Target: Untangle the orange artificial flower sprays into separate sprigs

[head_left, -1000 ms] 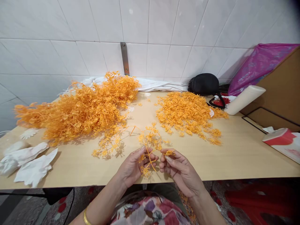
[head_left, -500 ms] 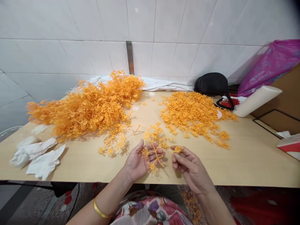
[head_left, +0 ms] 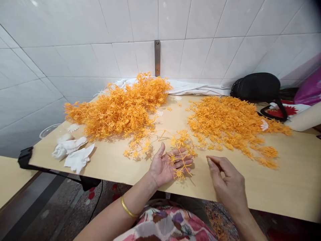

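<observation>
My left hand (head_left: 167, 164) lies palm up at the near edge of the wooden table (head_left: 288, 187), fingers spread, with an orange plastic flower sprig (head_left: 179, 162) resting across them. My right hand (head_left: 228, 182) hovers just right of it with thumb and forefinger loosely curled; I see nothing in it. Behind the hands lies a large tangle of orange sprigs (head_left: 120, 108) at the left and a flatter heap of loose orange flower pieces (head_left: 230, 122) at the right.
Crumpled white tissues (head_left: 72, 154) sit at the table's left end, with a few white flower pieces nearby. A black bag (head_left: 258, 87) and white cloth (head_left: 190, 88) lie against the tiled wall. A pink plastic bag (head_left: 309, 90) shows at the far right.
My right hand held a small orange flower piece earlier; now that piece is gone from its fingers. My left hand has opened flat under the sprig. The view has swung left.
</observation>
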